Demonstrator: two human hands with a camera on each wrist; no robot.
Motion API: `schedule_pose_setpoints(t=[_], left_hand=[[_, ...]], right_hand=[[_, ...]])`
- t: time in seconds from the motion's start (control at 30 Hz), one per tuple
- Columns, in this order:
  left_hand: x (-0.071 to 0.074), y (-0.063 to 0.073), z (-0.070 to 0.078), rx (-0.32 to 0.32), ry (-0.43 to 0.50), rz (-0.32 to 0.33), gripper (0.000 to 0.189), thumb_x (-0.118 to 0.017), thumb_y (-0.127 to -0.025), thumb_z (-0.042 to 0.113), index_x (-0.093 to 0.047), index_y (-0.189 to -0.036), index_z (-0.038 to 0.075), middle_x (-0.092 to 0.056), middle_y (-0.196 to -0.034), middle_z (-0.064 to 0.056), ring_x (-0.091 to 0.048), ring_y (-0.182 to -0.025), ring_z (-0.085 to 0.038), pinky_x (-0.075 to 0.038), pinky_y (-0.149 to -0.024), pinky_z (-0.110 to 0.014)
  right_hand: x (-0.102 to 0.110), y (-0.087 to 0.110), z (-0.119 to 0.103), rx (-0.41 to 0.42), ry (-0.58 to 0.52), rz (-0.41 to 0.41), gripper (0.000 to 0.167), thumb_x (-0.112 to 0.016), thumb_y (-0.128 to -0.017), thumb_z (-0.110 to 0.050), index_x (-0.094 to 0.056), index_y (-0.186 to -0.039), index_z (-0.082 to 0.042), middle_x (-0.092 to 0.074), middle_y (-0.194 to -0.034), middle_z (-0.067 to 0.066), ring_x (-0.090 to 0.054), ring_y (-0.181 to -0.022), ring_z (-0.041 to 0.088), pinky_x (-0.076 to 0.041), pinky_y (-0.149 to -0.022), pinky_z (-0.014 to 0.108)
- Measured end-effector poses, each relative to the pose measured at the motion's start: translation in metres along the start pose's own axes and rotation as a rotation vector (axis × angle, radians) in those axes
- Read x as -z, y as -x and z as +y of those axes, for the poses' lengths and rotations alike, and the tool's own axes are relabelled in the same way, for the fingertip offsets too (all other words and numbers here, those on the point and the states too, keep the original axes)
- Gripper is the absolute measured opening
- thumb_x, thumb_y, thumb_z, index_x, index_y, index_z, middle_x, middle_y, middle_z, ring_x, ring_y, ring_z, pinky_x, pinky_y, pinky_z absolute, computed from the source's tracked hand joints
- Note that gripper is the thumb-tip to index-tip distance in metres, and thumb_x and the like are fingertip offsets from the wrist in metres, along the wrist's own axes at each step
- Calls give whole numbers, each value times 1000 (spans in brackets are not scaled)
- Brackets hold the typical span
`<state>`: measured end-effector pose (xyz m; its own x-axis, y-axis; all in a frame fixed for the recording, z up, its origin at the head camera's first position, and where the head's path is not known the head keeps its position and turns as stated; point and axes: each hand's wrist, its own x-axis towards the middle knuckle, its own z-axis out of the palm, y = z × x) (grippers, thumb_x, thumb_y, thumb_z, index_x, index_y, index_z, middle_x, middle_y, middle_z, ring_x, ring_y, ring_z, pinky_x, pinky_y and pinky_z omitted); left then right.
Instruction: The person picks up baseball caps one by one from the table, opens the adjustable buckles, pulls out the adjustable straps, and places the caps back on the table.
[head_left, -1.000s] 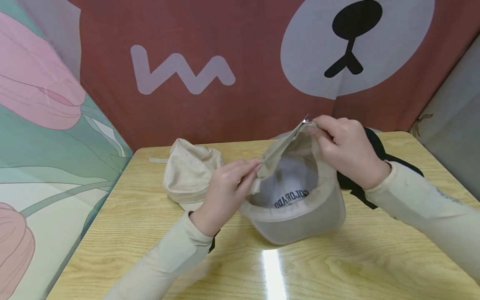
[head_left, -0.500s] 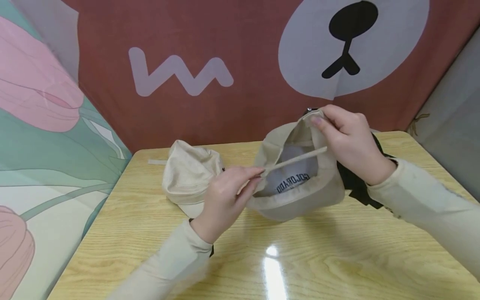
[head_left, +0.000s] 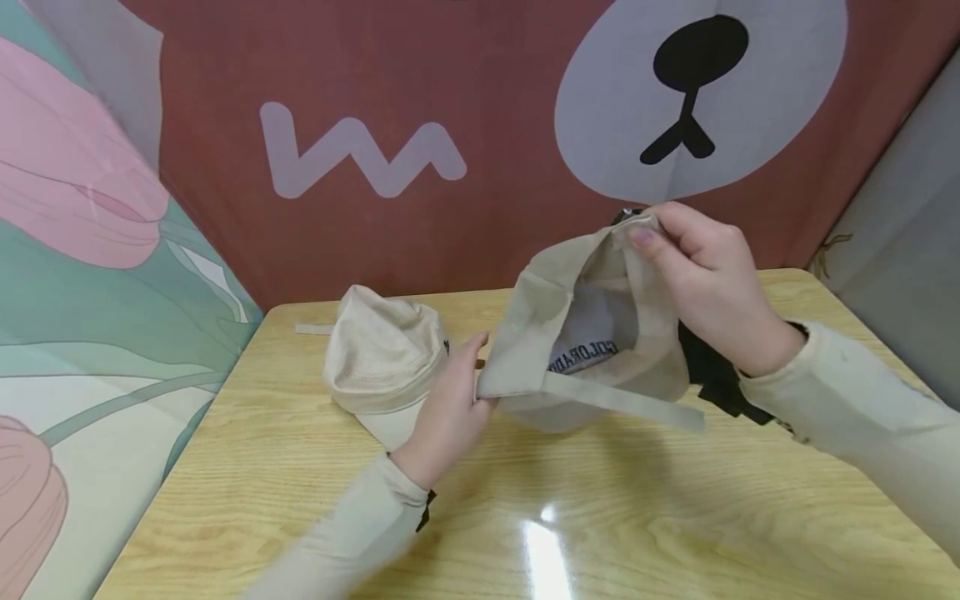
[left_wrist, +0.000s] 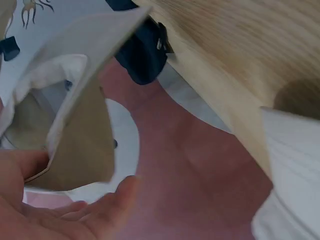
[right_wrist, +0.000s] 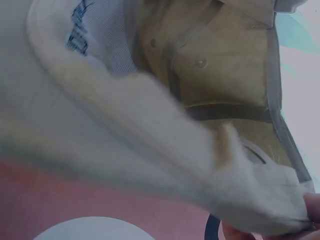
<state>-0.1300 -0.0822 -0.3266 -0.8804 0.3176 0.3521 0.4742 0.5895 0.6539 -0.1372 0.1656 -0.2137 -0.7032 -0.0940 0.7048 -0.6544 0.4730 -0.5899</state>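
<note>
A beige baseball cap (head_left: 540, 292) is held above the table with its inside toward me; mirrored lettering shows on the inner front. High at its back opening, near a small dark buckle (head_left: 627, 215), my right hand (head_left: 712, 275) pinches the edge. In the right wrist view only the fingertips (right_wrist: 314, 206) of that hand show on the cloth. My left hand (head_left: 450, 417) touches the cap's left corner with fingers extended. In the left wrist view those fingers (left_wrist: 117, 205) stand apart from the fabric. A loose cloth strap (head_left: 630, 402) hangs across the opening.
A second cream cap (head_left: 386, 358) lies on the wooden table (head_left: 300, 500), left of my left hand, its strap (head_left: 313, 328) sticking out. A black cap (head_left: 708, 367) lies partly hidden behind the right hand. A printed cloth (head_left: 375, 242) hangs behind the table.
The left hand, earlier pinching the cap's strap, has let it go and moved lower to the cap's corner. The strap now dangles rightward. The right hand has risen slightly with the cap.
</note>
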Motion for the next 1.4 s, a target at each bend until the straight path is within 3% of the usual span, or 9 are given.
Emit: schedule_pose_setpoints(t=[0.13,0.37,0.6,0.7,0.87,0.93,1.03,1.17,1.4], left_hand=[[0,2,-11,191,206,-72,52,-45,-95,-1,-33,-146,-6,-46,-141,-23,-53,-119,-36,-46,-96,-49],[-4,3,-16,397,847,-28,40,-25,-108,24,-43,-128,-6,-55,-111,-19,-58,-91,-22,-54,-72,-44],[3,7,-8,383,1180,-17,45,-18,-107,41,-45,-118,7,-54,-109,-8,-59,-91,-18,-50,-75,-35],[6,8,-6,380,1242,0,42,-17,-107,40,-47,-109,11,-52,-102,-6,-57,-85,-18,-49,-71,-33],[11,10,-4,399,1284,38,32,-19,-108,34,-45,-102,17,-49,-100,-1,-55,-85,-14,-48,-71,-30],[13,10,-3,399,1282,59,31,-20,-108,34,-46,-105,19,-50,-105,1,-57,-91,-12,-50,-76,-30],[14,11,0,406,1266,96,31,-23,-108,36,-48,-105,19,-53,-104,3,-59,-91,-9,-50,-79,-28],[16,11,3,421,1269,128,30,-25,-108,36,-49,-106,18,-53,-105,2,-59,-91,-9,-50,-80,-28],[18,11,5,441,1310,171,32,-24,-108,37,-45,-113,13,-52,-105,0,-60,-91,-8,-51,-80,-27]], right_hand=[[1,2,0,21,4,-17,9,-57,-94,6,-63,-88,5,-50,-72,-1,-45,-66,9,-34,-60,20],[2,8,8,39,42,-100,11,-58,-92,8,-64,-89,-1,-43,-64,-1,-41,-59,8,-32,-54,21],[4,20,15,88,91,-178,20,-64,-88,8,-72,-100,-6,-60,-78,-2,-46,-61,5,-36,-56,17],[5,24,17,100,115,-199,25,-65,-87,9,-73,-105,-7,-67,-93,-1,-47,-65,3,-38,-59,16],[8,31,23,159,141,-211,42,-67,-79,18,-70,-116,-3,-66,-120,6,-58,-99,-2,-42,-77,12],[8,34,27,180,149,-196,51,-68,-76,21,-66,-121,0,-61,-130,9,-51,-120,-1,-39,-87,10],[9,39,32,180,182,-182,65,-71,-72,22,-58,-132,0,-53,-140,10,-44,-127,-2,-37,-89,8],[10,47,38,106,215,-202,83,-74,-73,19,-42,-146,-4,-47,-145,13,-40,-125,-9,-35,-89,6],[9,59,49,-168,125,-291,80,-70,-88,-2,-24,-153,-5,-48,-139,24,-54,-116,33,-35,-86,3]])
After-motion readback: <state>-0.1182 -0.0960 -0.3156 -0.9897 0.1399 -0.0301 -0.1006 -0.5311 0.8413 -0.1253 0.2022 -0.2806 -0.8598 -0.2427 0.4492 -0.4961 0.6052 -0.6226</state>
